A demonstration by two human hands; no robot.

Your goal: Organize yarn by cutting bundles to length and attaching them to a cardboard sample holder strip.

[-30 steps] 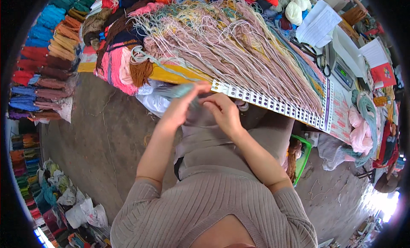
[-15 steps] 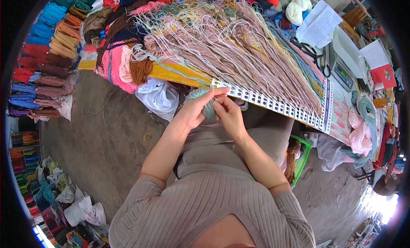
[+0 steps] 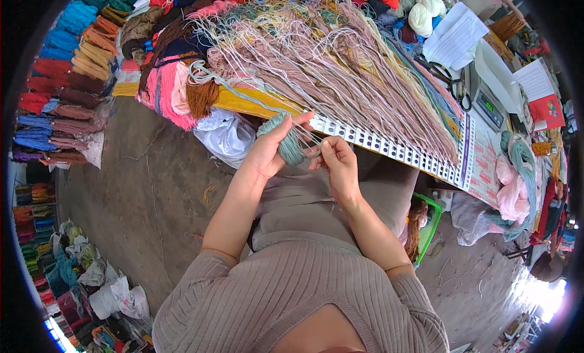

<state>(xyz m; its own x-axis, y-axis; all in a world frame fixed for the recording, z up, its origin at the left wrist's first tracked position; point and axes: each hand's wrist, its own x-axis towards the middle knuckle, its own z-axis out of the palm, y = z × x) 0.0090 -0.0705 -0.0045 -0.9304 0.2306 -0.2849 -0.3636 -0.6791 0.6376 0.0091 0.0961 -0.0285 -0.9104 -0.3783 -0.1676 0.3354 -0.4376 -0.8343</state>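
Observation:
A bundle of grey-green yarn is wound around the fingers of my left hand, which grips it just in front of the table's near edge. My right hand, to the right, pinches strands of the same yarn between thumb and fingers. Several strands stretch taut from the bundle to that pinch. Beyond my hands, a white strip with a row of holes runs along the table edge. Long pink, white and yellow threads hang from it and fan out across the tabletop.
At the table's left end lie pink yarn skeins above a white plastic bag. Scissors and a digital scale sit at the right. A green basket stands below the table. Coloured skeins fill the left side.
My right hand has moved right and slightly down, away from the bundle, drawing strands out between the hands. My left hand has shifted slightly left with the yarn.

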